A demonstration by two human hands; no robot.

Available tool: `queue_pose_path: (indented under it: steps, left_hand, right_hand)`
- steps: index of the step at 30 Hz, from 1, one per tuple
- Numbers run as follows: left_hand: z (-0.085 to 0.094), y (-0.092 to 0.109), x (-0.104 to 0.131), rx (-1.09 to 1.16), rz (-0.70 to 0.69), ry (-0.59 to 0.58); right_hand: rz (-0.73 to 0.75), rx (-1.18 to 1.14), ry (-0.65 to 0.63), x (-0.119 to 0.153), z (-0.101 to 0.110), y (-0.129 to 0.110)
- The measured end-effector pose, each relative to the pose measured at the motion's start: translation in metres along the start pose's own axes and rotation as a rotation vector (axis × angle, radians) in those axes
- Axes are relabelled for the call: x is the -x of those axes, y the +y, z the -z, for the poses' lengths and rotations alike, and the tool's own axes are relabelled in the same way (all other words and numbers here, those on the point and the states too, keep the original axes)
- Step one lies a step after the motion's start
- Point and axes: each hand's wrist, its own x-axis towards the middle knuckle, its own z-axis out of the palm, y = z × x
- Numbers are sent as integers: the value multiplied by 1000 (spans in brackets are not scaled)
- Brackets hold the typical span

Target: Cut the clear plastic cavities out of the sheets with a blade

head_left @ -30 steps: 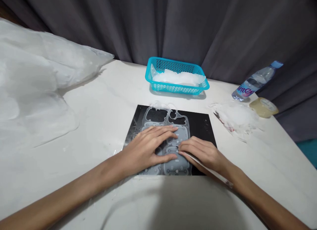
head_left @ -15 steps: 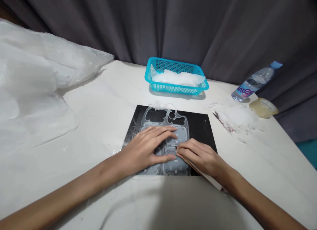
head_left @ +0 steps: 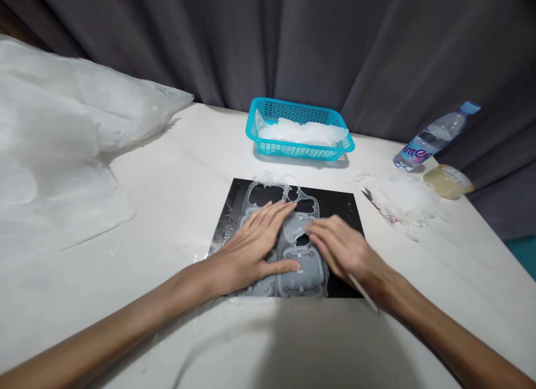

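Observation:
On a black board [head_left: 345, 210] lies a translucent, rubbery moulded sheet [head_left: 302, 270] with rounded panels and small raised dots. Several of its upper panels are cut out, showing black through the holes. My left hand [head_left: 251, 244] presses flat on the sheet's left half, fingers stretched and thumb apart, covering part of it. My right hand [head_left: 337, 246] is closed, its fingertips pinching a lifted bit of a right-hand panel. A black gap shows beside this bit. A thin stick-like tool [head_left: 365, 294] pokes out behind the right palm; its front end is hidden.
A blue basket [head_left: 300, 152] with white translucent pieces stands at the back. Large white plastic bags [head_left: 62, 132] fill the left. To the right are small scissors [head_left: 377, 207], a heap of clear scraps [head_left: 408, 196], a tape roll [head_left: 448, 181] and a water bottle [head_left: 435, 138].
My right hand has moved up and away from the front, lifting part of the panel, and a black gap has opened there. My left fingers have drawn closer together.

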Motion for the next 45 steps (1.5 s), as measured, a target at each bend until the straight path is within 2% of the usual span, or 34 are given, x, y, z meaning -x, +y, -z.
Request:
queue_pose_path:
  steps: [2,6,8,10,13,15,18,21,23,25,27,30,33,36,41,45]
  left_hand:
    - [-2,-2,1,-15,20,-20]
    - [-3,-4,3,-17,46,-42]
    - [-2,-4,4,-4,56,-35]
    - [0,-1,5,23,46,23]
    - [3,5,3,111,-6,198]
    - [5,9,0,183,-40,284]
    - [8,10,-6,283,-81,276]
    - [11,11,-8,340,-31,263]
    - [14,13,-8,366,61,274]
    - [17,15,-8,399,139,267]
    - [16,16,-7,439,194,259]
    - [12,12,-7,525,244,272]
    - [7,8,-7,580,247,291]
    - [9,12,-8,522,239,266]
    - [16,25,-9,414,199,250]
    - [15,22,-10,407,153,223]
  right_hand:
    - [-115,-21,91,-8,5,16]
    - [-406,-11,353,-16,21,53]
    - [-473,-70,361,-15,28,59]
    - [-447,-156,261,-13,33,51]
    - [-362,-263,90,-11,33,21]
    - [-312,-343,47,-11,33,0]
    - [-316,-452,99,-11,36,-17]
    - [-450,-358,203,-6,39,-8]
    - [-474,-207,194,2,35,6]
    - [-419,-86,126,11,29,22]
    - [-343,-36,3,19,22,33]
    - [-271,2,-132,23,18,37]
    - [-310,-1,-37,14,20,24]
    - [-330,-95,54,-2,18,5]
    - [-119,-1,86,-11,5,-10]
    - [-112,65,89,-8,-3,-7]
